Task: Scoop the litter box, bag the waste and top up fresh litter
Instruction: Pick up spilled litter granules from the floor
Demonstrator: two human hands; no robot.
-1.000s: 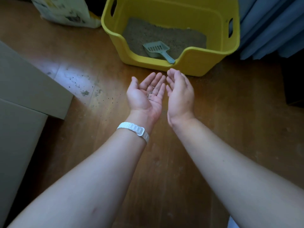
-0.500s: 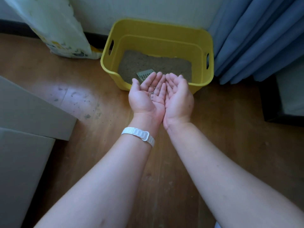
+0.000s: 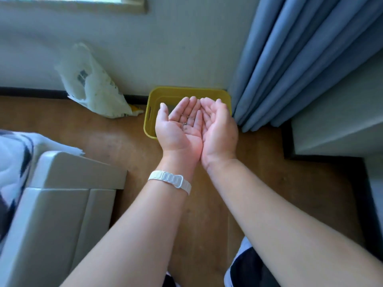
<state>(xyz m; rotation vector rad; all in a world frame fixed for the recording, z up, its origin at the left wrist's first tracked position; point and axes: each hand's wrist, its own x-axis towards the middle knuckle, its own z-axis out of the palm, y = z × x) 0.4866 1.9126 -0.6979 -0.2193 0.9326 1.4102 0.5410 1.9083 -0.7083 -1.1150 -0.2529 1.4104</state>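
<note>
In the head view, the left hand [image 3: 178,129] and right hand [image 3: 218,126] are held palm-up, edges pressed together into a cup, fingers relaxed. A few litter grains [image 3: 185,123] lie on the left palm. The yellow litter box [image 3: 150,112] stands on the wooden floor [image 3: 116,137] beyond the hands, by the far wall, between the white litter bag [image 3: 93,85] at left and the blue curtain [image 3: 300,59] at right.

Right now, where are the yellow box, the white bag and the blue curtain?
yellow box [image 3: 149,127]: head view, its left wall.
white bag [image 3: 93,90]: head view, its crumpled middle.
blue curtain [image 3: 290,59]: head view, a middle fold.
</note>
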